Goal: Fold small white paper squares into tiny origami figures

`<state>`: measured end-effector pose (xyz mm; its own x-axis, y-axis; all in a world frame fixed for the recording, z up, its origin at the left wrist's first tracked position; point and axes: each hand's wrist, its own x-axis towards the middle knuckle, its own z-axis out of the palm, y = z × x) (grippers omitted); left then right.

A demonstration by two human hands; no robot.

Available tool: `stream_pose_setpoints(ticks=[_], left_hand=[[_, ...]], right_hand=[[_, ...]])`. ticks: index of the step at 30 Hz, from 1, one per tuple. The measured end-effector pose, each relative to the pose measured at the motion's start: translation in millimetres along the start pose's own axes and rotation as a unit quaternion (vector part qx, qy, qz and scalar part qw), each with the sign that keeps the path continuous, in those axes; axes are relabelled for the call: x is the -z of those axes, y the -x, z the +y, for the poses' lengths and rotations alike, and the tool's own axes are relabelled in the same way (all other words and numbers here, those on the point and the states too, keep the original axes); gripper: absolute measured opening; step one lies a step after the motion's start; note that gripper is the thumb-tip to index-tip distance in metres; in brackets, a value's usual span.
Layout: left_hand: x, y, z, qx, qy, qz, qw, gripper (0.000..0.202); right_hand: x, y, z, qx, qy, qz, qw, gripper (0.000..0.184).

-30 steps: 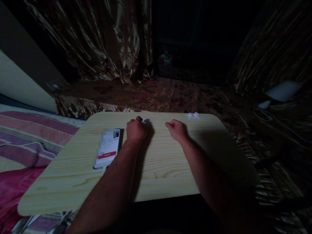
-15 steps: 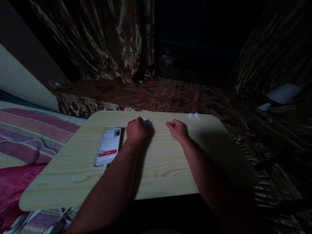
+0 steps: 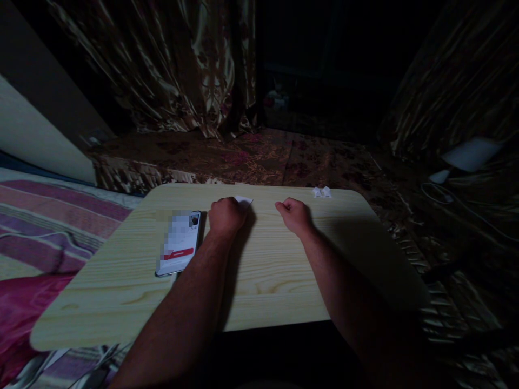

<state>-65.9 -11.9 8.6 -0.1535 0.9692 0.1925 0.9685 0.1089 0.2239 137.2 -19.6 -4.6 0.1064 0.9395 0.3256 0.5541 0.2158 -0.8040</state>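
Observation:
My left hand (image 3: 226, 217) is curled closed on the far middle part of the wooden-topped table. From its right side sticks out a small white piece of paper (image 3: 244, 202), one corner pointing right; the rest of it is behind the fingers. To the right, my right hand (image 3: 295, 215) rests as a fist with the thumb lying along the bent fingers, and nothing shows in it. Two small folded white paper pieces (image 3: 321, 192) lie side by side near the far edge, beyond the right hand. Left of my left forearm lies a phone (image 3: 180, 246) with a lit screen.
The pale table (image 3: 279, 275) has rounded corners. A striped bed cover (image 3: 48, 216) with a white cable is on the left, beside pink cloth (image 3: 28, 302). Patterned curtains (image 3: 211, 70) hang behind a cloth-covered ledge (image 3: 243, 156). A pale lamp-like object (image 3: 472, 154) sits at right.
My left hand has shifted slightly, its raised knuckles now lower, and a bit more of the white paper shows. The right hand stays nearly still. The view has moved very slightly.

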Motion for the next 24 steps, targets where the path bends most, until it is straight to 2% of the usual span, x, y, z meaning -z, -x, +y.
stream_pose_setpoints(ticks=[16,21,24], left_hand=[[9.1,0.1,4.2,0.027,0.016,-0.038,0.999,0.06],[6.6,5.7,8.9,-0.01,0.033,0.028,0.999,0.058],[5.7,7.5,10.4,-0.003,0.052,0.027,0.998,0.065]], right_hand=[[0.6,0.3,0.3,0.0,0.022,0.002,1.0,0.037],[0.6,0.6,-0.2,0.001,0.011,0.0,1.0,0.036],[0.9,0.6,-1.5,0.001,0.009,0.0,1.0,0.035]])
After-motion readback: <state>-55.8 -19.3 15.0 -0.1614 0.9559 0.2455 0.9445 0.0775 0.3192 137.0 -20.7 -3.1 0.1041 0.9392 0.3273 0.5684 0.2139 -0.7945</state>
